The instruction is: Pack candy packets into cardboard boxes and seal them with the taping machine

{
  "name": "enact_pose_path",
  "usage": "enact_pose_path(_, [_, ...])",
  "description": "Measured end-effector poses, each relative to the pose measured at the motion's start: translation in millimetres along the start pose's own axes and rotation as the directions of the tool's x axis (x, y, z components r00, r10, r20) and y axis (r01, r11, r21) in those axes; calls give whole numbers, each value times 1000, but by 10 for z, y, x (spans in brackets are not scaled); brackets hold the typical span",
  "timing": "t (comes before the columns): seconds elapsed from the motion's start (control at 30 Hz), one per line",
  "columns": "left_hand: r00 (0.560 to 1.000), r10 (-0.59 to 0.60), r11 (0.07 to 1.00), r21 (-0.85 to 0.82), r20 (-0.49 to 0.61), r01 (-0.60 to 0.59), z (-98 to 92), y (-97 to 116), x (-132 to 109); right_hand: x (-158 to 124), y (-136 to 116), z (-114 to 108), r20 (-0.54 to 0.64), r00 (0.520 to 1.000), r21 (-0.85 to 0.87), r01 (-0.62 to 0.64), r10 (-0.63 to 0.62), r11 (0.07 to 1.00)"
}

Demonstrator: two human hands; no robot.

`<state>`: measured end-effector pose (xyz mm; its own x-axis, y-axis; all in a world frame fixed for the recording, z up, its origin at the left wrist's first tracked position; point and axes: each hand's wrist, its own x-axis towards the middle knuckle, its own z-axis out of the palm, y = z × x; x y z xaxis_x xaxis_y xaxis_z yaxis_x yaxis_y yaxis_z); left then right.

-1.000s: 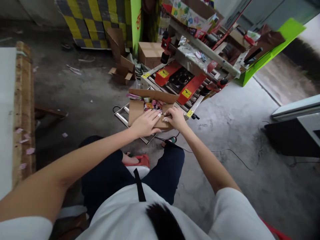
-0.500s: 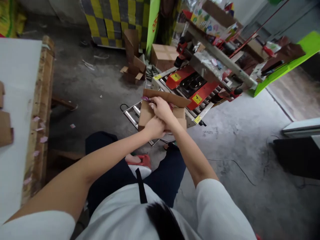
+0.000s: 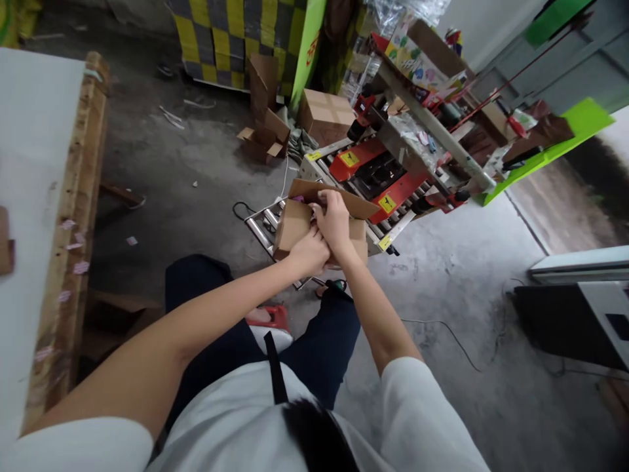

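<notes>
A small brown cardboard box (image 3: 293, 223) sits on the metal rollers (image 3: 260, 226) of a red carton-sealing machine (image 3: 373, 174). Its far flap (image 3: 358, 205) stands open and the left flap is folded partly inward. My right hand (image 3: 334, 219) reaches over the box top, fingers curled down on the flaps near the far edge. My left hand (image 3: 309, 252) lies just below it, pressed against the near side of the box, fingers mostly hidden under the right hand. The coloured packets inside are covered from view.
A white-topped wooden table (image 3: 73, 196) runs along the left. Loose cardboard boxes (image 3: 265, 134) lie on the concrete floor beyond the machine. A cluttered shelf (image 3: 432, 124) with a green board (image 3: 550, 147) stands at right. A black cable (image 3: 442, 331) crosses the floor. Red sandal (image 3: 268, 318) near my legs.
A second ago both hands lay side by side on the near flap, packets showing. Since then my right hand has crossed over to the far flaps, covering the contents; the left stays below it.
</notes>
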<state>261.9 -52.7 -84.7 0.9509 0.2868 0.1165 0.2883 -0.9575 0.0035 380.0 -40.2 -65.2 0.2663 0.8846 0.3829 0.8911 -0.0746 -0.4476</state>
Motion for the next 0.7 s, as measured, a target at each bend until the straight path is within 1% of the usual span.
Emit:
enact_pose_path(0.07, [1000, -7, 1000, -15, -2, 7, -10, -3, 3, 36, 24, -95, -122, 992, -32, 15, -19, 999])
enact_pose_path(0.13, [1000, -8, 1000, -29, -20, 7, -21, -9, 6, 109, 59, -206, -163, 987, -90, -21, 6, 996])
enact_pose_path(0.17, [999, -7, 999, -34, -35, 6, -24, -12, 8, 125, 82, -259, -148, 989, -113, -47, 30, 993])
enact_pose_path(0.23, [998, -7, 999, -36, -66, 5, -14, -18, 14, 56, 139, -336, -48, 997, -129, -58, 53, 990])
enact_pose_path(0.3, [997, 8, 999, -32, -76, -10, 22, -25, 19, -158, 209, -353, 78, 997, -97, -2, 9, 995])
enact_pose_path(0.33, [996, 31, 999, -26, -82, -33, 50, -31, 15, -298, 248, -338, 115, 993, -71, 32, -24, 997])
enact_pose_path(0.4, [987, 92, 995, -11, -128, -94, 114, -56, -17, -565, 328, -277, 127, 990, -22, 65, -61, 998])
enact_pose_path(0.47, [963, 160, 986, -2, -215, -164, 164, -111, -90, -732, 393, -205, 96, 994, 1, 50, -50, 999])
enact_pose_path(0.5, [951, 173, 984, 1, -258, -179, 172, -155, -136, -769, 415, -176, 91, 995, 6, 41, -41, 999])
enact_pose_path(0.57, [941, 150, 988, 7, -303, -155, 134, -278, -208, -771, 434, -139, 100, 994, 2, 35, -35, 999])
enact_pose_path(0.6, [947, 115, 993, 14, -301, -116, 88, -354, -213, -752, 434, -131, 107, 993, -8, 40, -39, 999])
enact_pose_path(0.63, [959, 76, 997, 22, -274, -73, 27, -436, -189, -730, 429, -129, 113, 993, -22, 47, -44, 999])
enact_pose_path(0.67, [975, 45, 999, 28, -216, -40, -42, -520, -133, -710, 421, -131, 116, 992, -38, 53, -48, 998])
enact_pose_path(0.7, [991, 23, 999, 27, -130, -20, -115, -599, -48, -692, 413, -138, 118, 992, -54, 57, -51, 997])
